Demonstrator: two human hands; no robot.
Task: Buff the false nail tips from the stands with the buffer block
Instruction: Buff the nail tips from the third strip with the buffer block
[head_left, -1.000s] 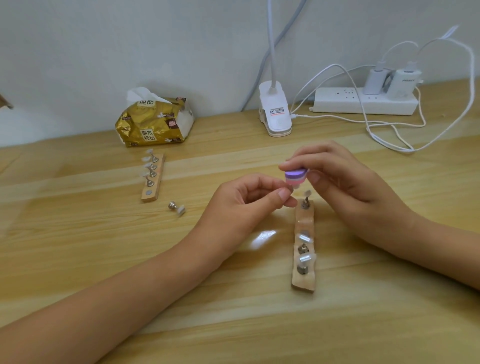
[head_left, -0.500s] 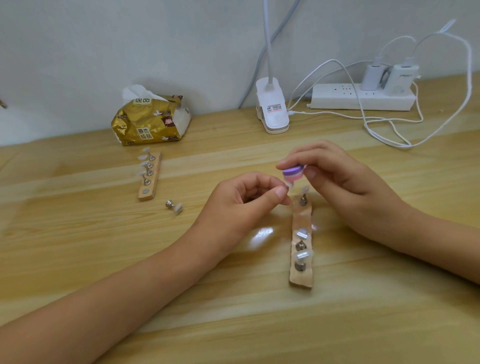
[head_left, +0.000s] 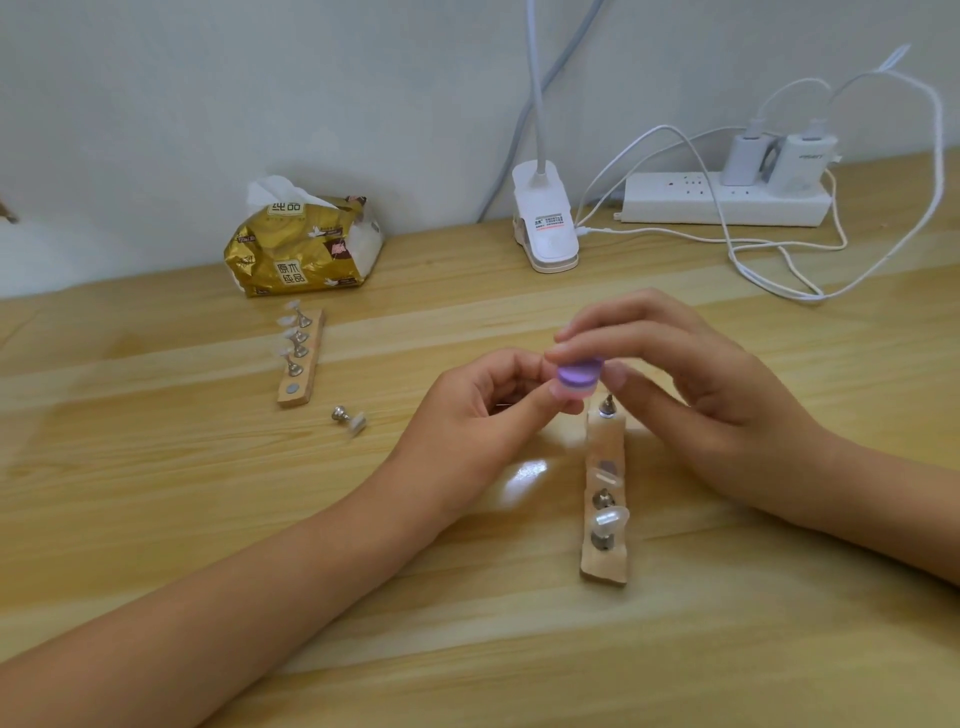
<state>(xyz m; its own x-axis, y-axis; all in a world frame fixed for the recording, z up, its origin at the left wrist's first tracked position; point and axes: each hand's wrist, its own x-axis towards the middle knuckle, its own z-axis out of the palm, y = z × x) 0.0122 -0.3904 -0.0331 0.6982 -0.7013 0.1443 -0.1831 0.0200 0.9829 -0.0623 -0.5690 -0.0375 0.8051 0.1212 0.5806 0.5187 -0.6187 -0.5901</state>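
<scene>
Two hands meet above the far end of the near stand. A purple buffer block is pinched between the thumb and fingers of the right hand. The left hand is curled, its thumb and forefinger closed against the block's near side; whether a nail tip is held there cannot be told. Metal pegs are carried on the near stand, one with a clear tip at its near end. To the left, a second stand bears three tips, and a loose peg lies beside it on the bench. A tissue pack, lamp clip and power strip are set along the wall.
</scene>
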